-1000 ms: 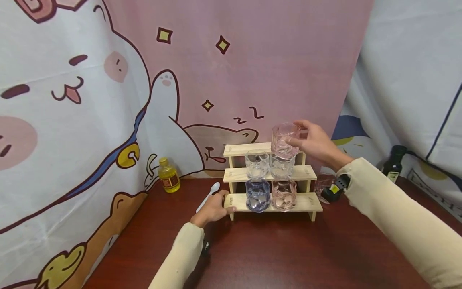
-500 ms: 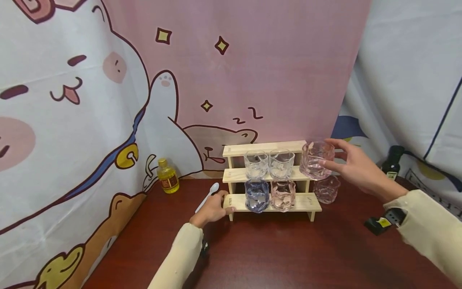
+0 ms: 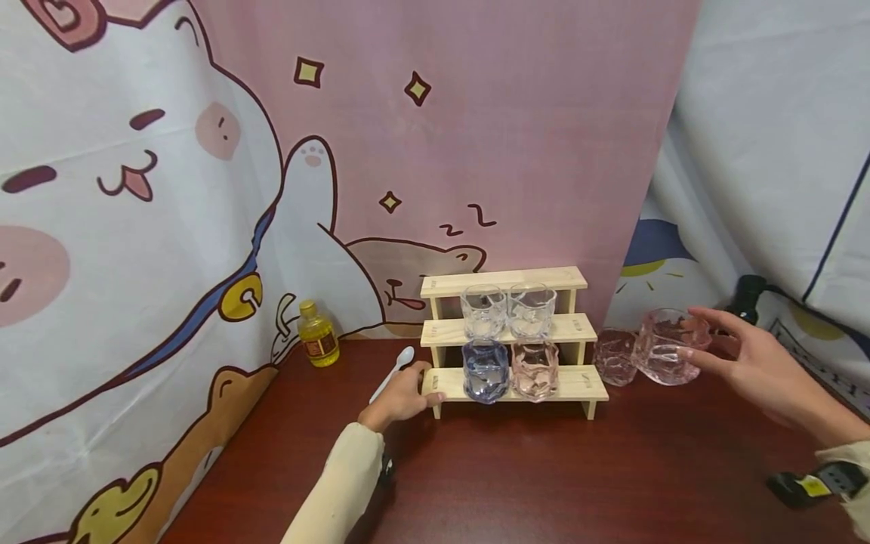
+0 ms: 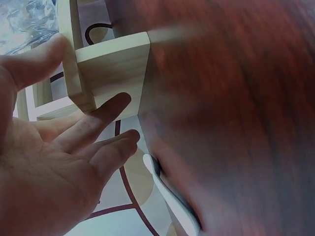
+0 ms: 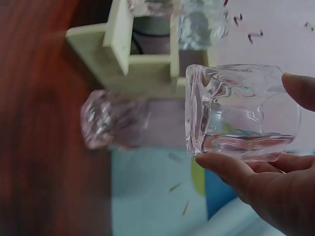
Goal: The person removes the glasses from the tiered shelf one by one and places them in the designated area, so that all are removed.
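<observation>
My right hand (image 3: pixel 761 366) holds a pale pink glass (image 3: pixel 662 351) between thumb and fingers, to the right of a three-step wooden rack (image 3: pixel 503 282). In the right wrist view this glass (image 5: pixel 246 115) hangs above the table. Another pink glass (image 3: pixel 614 359) stands on the table beside the rack's right end. At the left end of the lowest step, my left hand (image 3: pixel 399 394) grips the board, thumb on top and fingers by the side panel (image 4: pixel 115 73). A blue glass (image 3: pixel 485 370) and a pink one (image 3: pixel 535 369) sit on the lowest step, two clear glasses (image 3: pixel 484 311) on the middle.
A white plastic spoon (image 3: pixel 394 372) lies left of the rack, near the left hand. Farther left stands a bottle of yellow oil (image 3: pixel 318 338). A dark bottle (image 3: pixel 745 300) is behind the right hand. Printed cloth (image 3: pixel 530 151) hangs close behind the rack.
My right hand has carried the pink glass from over the rack's top step rightward and down, past the rack's right end. My left hand has stayed at the rack.
</observation>
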Demonstrator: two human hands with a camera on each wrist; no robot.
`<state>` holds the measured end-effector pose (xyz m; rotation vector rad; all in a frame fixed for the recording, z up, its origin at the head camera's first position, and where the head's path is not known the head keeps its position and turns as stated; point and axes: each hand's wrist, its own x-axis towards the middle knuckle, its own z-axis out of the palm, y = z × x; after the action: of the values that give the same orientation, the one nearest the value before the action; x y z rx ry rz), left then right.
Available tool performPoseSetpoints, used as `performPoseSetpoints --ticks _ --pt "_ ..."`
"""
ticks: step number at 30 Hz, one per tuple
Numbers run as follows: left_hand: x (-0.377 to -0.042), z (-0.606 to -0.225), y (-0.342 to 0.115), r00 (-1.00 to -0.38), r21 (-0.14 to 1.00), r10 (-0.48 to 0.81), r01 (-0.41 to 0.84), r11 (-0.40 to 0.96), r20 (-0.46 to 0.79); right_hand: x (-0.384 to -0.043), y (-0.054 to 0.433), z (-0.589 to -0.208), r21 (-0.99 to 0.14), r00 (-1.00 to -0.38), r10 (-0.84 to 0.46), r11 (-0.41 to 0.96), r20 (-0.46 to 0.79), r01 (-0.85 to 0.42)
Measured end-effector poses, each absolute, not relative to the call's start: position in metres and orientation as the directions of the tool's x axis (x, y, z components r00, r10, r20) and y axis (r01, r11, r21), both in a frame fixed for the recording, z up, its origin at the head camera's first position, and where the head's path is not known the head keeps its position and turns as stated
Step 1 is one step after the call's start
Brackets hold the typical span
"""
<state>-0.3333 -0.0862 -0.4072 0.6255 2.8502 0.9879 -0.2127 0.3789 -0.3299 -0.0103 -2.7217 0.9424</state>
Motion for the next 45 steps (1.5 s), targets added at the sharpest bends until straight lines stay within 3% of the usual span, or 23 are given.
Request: performPoseSetpoints --ticks 7,18,45 --pt "-0.333 -0.408 -0.084 -0.918 0.618 0.392 0.344 0.707 0.063 -0.204 0.405 -0.357 -0.626 -0.946 0.204 0.780 0.251 0.002" --pt "-0.331 -0.410 -0.084 -0.918 0.624 0.394 0.335 0.706 0.048 -0.220 0.429 -0.393 -0.653 -0.944 0.235 0.757 0.231 0.028" --pt "-0.332 -0.404 -0.087 -0.921 0.620 0.387 0.329 0.712 0.044 -0.265 0.442 -0.422 -0.687 -0.968 0.185 0.726 0.171 0.017"
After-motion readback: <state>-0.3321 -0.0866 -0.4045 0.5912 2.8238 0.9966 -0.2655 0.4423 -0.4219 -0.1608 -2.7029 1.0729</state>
